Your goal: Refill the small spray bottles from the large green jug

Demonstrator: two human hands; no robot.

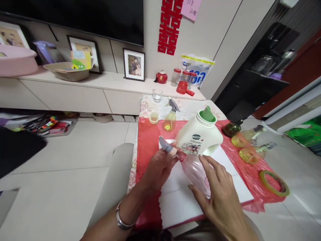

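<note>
A clear pink spray bottle (194, 170) with a grey trigger sprayer (165, 144) lies tilted in front of me. My left hand (160, 165) is closed around the sprayer collar at the bottle's neck. Around the bottle's body curve the thumb and fingers of my right hand (220, 187), holding it loosely. Just behind stands a large cream jug (198, 134) with its top uncapped and a green spout (207, 115) showing. White scalloped paper (180, 204) lies underneath. Farther back are a small yellow spray bottle (170, 121) and a pale cap (153, 118).
Red plastic sheeting (147, 147) covers the table. On the right stand yellow spray bottles (252, 154), a dark green bottle (231, 128) and a tape roll (274, 183). A glass cup (157, 95) is at the back, before a cabinet (120, 102) with frames and jars.
</note>
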